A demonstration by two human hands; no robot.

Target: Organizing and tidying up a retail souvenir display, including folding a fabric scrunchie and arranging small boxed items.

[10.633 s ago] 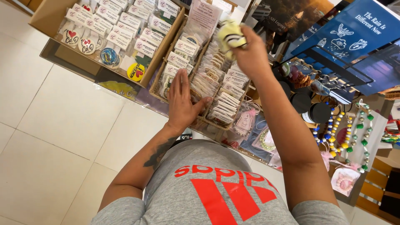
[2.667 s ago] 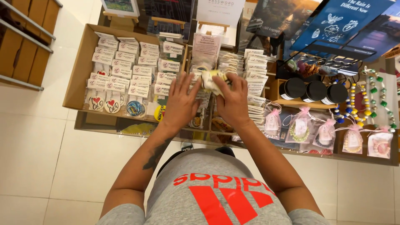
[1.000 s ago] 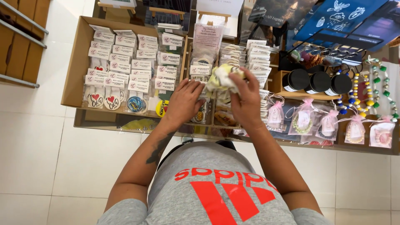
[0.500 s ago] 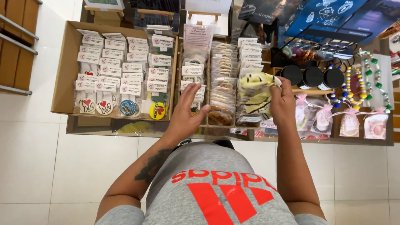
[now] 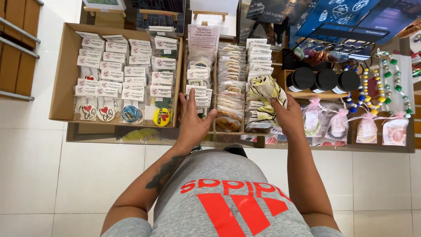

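Left hand [image 5: 192, 117] flat, fingers spread, holding nothing, resting on packets in the counter's middle tray [image 5: 213, 131]. Right hand [image 5: 287, 115] now lowered rightward, grip closed on the yellow-patterned cloth packet [image 5: 265, 91], pressing it onto the right-hand stack. Cardboard box [image 5: 61, 79] of keychain cards far left.

You are standing at a gift-shop display counter: left of your left hand [image 5: 192, 119] sits a cardboard tray [image 5: 61, 74] of carded keychains, and right of your right hand [image 5: 287, 115] are ribboned gift bags [image 5: 338, 125], bead strings [image 5: 367, 84] and black-lidded jars [image 5: 324, 80].
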